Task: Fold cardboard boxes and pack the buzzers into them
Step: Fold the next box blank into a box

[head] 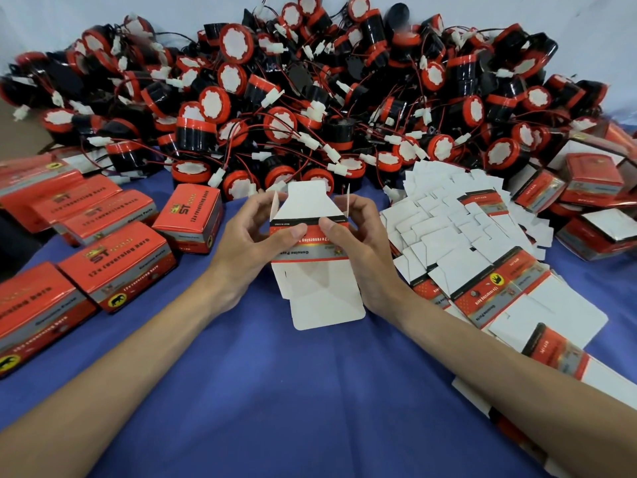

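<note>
My left hand [256,229] and right hand [348,225] pinch the carton [315,270], 2 thumbs on its red band; uneven squeezing could crease it or tear the raised flaps.

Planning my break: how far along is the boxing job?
Done: closed boxes lie at left. In hand: left hand and right hand hold one half-formed box, flaps open. Left: the large buzzer pile and many flat blanks.
</note>
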